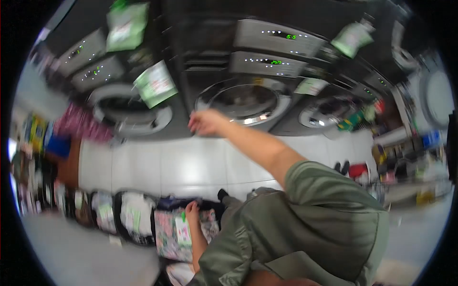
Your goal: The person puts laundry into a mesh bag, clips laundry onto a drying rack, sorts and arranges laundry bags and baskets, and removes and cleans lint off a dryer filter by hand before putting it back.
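Observation:
My right hand (pixel 207 122) reaches out in front of a washing machine with a round glass door (pixel 245 101). Its fingers are loosely bent and slightly apart, with nothing seen in them. Down by the baskets, my left hand (pixel 192 209) is over the edge of a pile of floral cloth (pixel 167 228), close to dark cloth (pixel 210 205). Its fingers are small and blurred, so their grip cannot be made out. A green and white tag (pixel 183 230) lies on the floral cloth beside my left forearm.
More machines stand to the left (pixel 131 112) and right (pixel 324 114), with green and white tags (pixel 155 84) hanging on the fronts. Black-rimmed baskets (pixel 119 219) line the lower left. Pink patterned cloth (pixel 81 125) hangs at the left. Shelves with goods (pixel 412 167) are at the right.

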`<action>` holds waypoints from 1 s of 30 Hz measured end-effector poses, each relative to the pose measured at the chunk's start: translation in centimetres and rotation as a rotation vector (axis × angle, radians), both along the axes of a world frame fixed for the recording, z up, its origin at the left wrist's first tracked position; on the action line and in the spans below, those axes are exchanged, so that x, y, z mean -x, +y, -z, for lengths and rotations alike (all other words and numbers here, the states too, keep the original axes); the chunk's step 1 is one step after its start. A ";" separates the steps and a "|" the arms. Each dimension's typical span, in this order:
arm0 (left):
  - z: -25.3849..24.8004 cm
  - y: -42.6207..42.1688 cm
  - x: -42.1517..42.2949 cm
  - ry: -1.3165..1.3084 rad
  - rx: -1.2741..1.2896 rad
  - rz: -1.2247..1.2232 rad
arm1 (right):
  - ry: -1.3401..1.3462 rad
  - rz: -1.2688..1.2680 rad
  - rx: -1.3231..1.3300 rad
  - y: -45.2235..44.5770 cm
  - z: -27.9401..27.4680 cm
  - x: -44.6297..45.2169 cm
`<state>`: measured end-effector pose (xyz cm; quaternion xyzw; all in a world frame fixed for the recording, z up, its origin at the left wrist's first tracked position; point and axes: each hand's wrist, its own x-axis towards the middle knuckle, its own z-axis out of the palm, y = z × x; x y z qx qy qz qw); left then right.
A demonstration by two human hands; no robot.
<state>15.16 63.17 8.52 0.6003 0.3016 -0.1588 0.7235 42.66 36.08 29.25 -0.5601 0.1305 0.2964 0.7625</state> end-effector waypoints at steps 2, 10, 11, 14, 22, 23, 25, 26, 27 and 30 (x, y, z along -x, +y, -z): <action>-2.3 -1.2 -1.6 -0.022 -0.052 0.109 | 0.041 -0.005 0.098 -2.2 1.3 5.0; -3.4 -10.4 -7.6 -0.073 -0.198 0.537 | 0.275 0.206 0.725 -23.6 10.7 30.3; -3.8 -12.6 -8.0 -0.119 -0.254 0.619 | 0.256 0.392 0.677 -26.7 12.9 35.4; -6.0 -20.1 -7.4 -0.198 -0.334 0.779 | 0.439 0.970 0.515 -32.4 16.9 51.7; -21.5 -41.9 2.8 -0.617 0.090 1.352 | 1.081 1.666 0.202 -27.8 20.2 83.7; -26.6 -44.0 5.0 -0.626 0.346 1.399 | 1.090 1.656 0.207 -27.2 19.5 84.2; -37.8 -46.2 9.3 -1.023 0.480 1.463 | 0.981 1.591 0.056 -25.0 17.5 84.9; -42.5 -46.4 11.1 -1.326 0.488 1.439 | 0.668 1.643 -0.088 -23.4 20.1 86.0; -46.3 -46.9 12.3 -1.663 0.589 1.358 | 0.356 1.660 -0.230 -22.7 25.2 87.5; -54.8 -45.1 16.2 -2.113 0.458 1.253 | 0.499 0.818 0.589 -25.6 30.5 86.6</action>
